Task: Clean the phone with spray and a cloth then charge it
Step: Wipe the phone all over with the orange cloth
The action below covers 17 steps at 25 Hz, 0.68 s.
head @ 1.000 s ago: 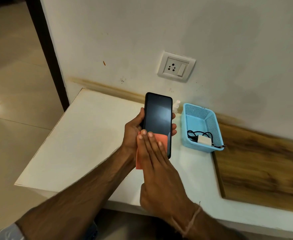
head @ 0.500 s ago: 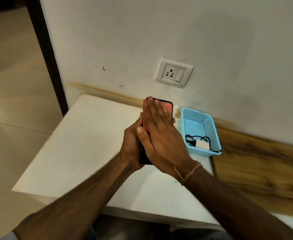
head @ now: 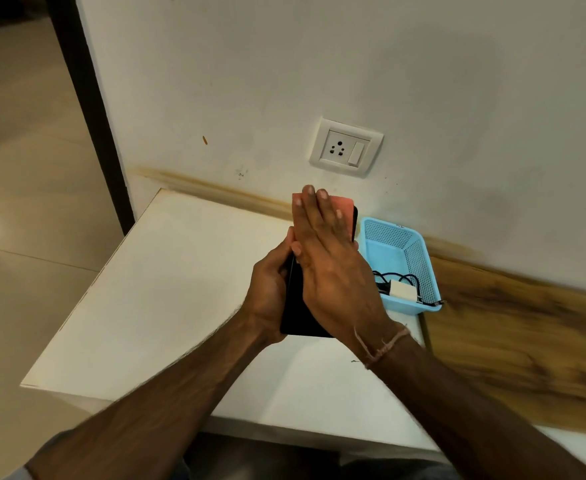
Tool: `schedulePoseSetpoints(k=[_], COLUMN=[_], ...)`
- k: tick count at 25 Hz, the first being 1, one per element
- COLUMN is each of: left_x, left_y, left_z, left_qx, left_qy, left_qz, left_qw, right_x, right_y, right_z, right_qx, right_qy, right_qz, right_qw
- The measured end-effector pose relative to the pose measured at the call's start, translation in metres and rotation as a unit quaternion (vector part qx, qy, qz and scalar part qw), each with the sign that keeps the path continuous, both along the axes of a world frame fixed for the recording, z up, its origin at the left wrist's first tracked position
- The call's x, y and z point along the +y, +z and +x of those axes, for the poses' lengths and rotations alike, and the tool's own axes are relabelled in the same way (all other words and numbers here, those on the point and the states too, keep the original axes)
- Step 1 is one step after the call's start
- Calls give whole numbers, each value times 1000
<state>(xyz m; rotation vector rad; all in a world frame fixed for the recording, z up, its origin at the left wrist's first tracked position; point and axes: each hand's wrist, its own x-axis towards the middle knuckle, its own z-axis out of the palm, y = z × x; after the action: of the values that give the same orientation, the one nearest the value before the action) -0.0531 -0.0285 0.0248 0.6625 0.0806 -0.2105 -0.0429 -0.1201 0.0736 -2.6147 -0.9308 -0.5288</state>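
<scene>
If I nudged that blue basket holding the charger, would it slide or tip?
The blue basket looks like thin perforated plastic, so probably light; it would likely slide on the smooth white table. Its low, wide shape makes tipping unlikely. The charger lying at its near end may make it pivot slightly.

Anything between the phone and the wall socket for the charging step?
Nothing visible blocks it: the wall below the wall socket is bare. The left hand holds the phone above the table, the right hand presses the cloth flat on it. The charger lies in the basket, unplugged.
</scene>
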Motion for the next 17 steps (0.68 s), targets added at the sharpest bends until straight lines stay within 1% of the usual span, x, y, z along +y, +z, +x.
schedulePoseSetpoints(k=[2, 4, 6, 7, 9, 11, 12, 15, 17], left_x=[-1, -4, -6, -6, -6, -6, -6, -10, -8], left_y=[0, 0, -1, -1, 0, 1, 0, 0, -2], left_z=[0, -2, -3, -3, -3, -3, -2, -1, -2], left_qx=[-9, -16, -16, -12, -9, -14, -15, -13, -2], left_qy=[9, 17, 17, 18, 8, -7, -9, -13, -20], left_qz=[14, 43, 53, 47, 24, 5, 5, -2, -30], left_qw=[1000, 999, 998, 999, 1000, 1000, 1000, 1000, 999], right_x=[-17, -27, -22, -16, -9, -9, -10, -5, -3], right_y=[0, -4, -9, -10, -7, -3, -1, -1, -9], right_z=[3, 2, -2, -3, -3, -1, 0, 1, -12], right_qx=[13, 41, 25, 13, 2, 18, 28, 20, 26], right_qy=[-13, -67, -102, -103, -67, -25, -22, -75, -78], right_qz=[1, 41, 65, 65, 40, 6, -2, 15, 19], right_qw=[1000, 996, 992, 993, 997, 1000, 999, 997, 996])
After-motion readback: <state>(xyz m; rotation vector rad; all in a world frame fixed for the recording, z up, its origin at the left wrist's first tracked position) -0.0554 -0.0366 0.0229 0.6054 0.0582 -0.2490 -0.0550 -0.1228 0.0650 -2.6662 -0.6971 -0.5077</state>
